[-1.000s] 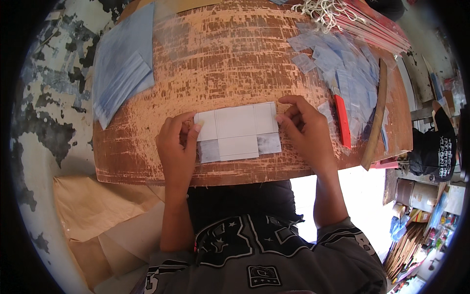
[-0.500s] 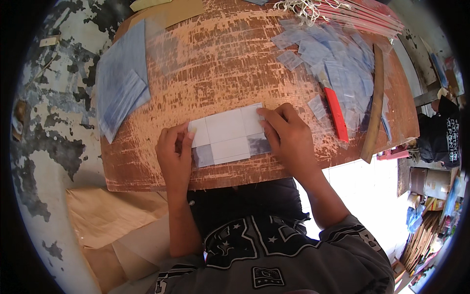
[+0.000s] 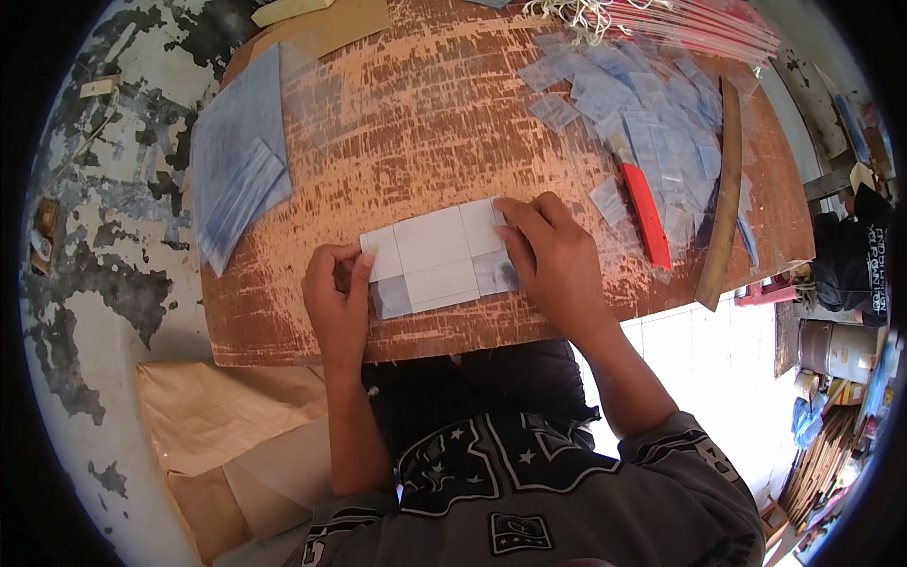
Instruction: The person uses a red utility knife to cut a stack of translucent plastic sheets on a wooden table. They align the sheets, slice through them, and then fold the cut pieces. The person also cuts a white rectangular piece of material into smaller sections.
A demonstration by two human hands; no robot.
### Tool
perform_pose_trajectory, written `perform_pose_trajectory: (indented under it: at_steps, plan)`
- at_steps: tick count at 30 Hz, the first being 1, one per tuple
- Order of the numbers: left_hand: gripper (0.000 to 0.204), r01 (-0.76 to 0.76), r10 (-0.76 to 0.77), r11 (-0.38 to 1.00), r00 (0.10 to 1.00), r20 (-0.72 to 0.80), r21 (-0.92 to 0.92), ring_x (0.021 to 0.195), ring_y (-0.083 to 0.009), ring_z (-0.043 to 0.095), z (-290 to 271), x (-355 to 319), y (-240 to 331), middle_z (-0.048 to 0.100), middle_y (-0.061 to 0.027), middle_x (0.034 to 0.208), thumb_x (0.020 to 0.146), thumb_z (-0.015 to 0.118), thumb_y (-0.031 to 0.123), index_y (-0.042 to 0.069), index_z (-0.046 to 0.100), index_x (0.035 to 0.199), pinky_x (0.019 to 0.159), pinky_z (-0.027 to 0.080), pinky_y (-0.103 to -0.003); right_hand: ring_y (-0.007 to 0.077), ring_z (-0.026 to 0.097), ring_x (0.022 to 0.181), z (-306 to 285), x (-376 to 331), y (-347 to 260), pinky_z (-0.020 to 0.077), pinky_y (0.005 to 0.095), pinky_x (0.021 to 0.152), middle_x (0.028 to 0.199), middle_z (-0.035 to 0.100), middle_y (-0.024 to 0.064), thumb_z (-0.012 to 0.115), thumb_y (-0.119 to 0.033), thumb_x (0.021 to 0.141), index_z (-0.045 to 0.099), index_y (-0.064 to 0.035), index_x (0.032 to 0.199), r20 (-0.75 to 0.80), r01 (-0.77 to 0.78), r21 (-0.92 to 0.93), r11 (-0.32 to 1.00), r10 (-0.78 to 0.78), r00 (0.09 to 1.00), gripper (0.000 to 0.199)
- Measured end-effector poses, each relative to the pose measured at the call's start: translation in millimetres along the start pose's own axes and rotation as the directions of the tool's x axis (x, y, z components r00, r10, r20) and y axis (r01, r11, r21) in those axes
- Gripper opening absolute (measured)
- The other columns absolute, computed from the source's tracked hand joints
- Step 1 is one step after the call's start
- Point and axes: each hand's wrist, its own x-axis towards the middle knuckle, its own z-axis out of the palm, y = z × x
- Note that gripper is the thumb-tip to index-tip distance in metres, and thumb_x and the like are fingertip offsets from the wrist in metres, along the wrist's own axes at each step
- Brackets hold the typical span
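A white paper piece (image 3: 432, 244) with thin ruled lines and a narrower lower flap lies near the table's front edge. Bluish clear plastic (image 3: 392, 297) shows at both lower corners beside the flap; whether it is one sheet under the paper or separate pieces I cannot tell. My left hand (image 3: 338, 293) is closed on the paper's left edge, thumb on top. At the upper right corner, my right hand (image 3: 557, 255) grips the paper between thumb and fingers. The fingertips under the paper are hidden.
On the worn wooden table (image 3: 378, 132) are a plastic sheet stack (image 3: 236, 142) at left and loose plastic squares (image 3: 652, 123) at right. A red-handled cutter (image 3: 647, 217) lies beside a wooden strip (image 3: 726, 189). Red rods with white string (image 3: 661, 21) lie at the back.
Both hands keep their hold on the paper. The whole view has shifted very slightly; the paper sits almost unchanged on the table.
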Motion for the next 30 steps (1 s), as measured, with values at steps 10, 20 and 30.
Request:
perform_pose_trajectory:
  at_steps: [10, 20, 30]
  plan:
    - [0.016, 0.043, -0.043, 0.999, 0.999, 0.000, -0.028, 0.064, -0.0077, 0.050, -0.6, -2.1, 5.9, 0.061, -0.0011, 0.079, 0.104, 0.079, 0.010, 0.001, 0.067, 0.098, 0.060, 0.042, -0.026, 0.0319, 0.078, 0.085, 4.3, 0.1, 5.0, 0.0605, 0.0422, 0.071, 0.104, 0.069, 0.0158, 0.078, -0.007, 0.101, 0.072, -0.0003, 0.119, -0.008, -0.021, 0.039, 0.999, 0.022, 1.000, 0.020]
    - [0.022, -0.037, 0.043, 0.994, 0.998, -0.049, 0.107, 0.069, -0.0194, 0.054, 1.4, -1.6, 7.0, 0.060, -0.0081, 0.079, 0.100, 0.081, 0.010, -0.001, 0.066, 0.089, 0.065, 0.043, -0.036, 0.0368, 0.075, 0.083, 3.6, 1.2, 2.2, 0.0590, 0.0465, 0.071, 0.102, 0.068, 0.0154, 0.078, -0.009, 0.100, 0.070, -0.0020, 0.111, 0.035, -0.106, 0.070, 0.992, 0.103, 0.994, 0.015]
    - [0.018, -0.091, 0.098, 0.990, 0.993, -0.060, 0.111, 0.072, -0.0132, 0.055, 0.7, -0.7, -7.2, 0.062, -0.0052, 0.081, 0.099, 0.081, 0.009, -0.002, 0.069, 0.091, 0.068, 0.045, -0.031, 0.0257, 0.074, 0.078, 0.6, 5.2, -6.4, 0.0578, 0.0390, 0.068, 0.097, 0.072, 0.0129, 0.081, -0.008, 0.099, 0.071, -0.0017, 0.111, 0.066, -0.196, 0.070, 0.978, 0.192, 0.979, 0.016]
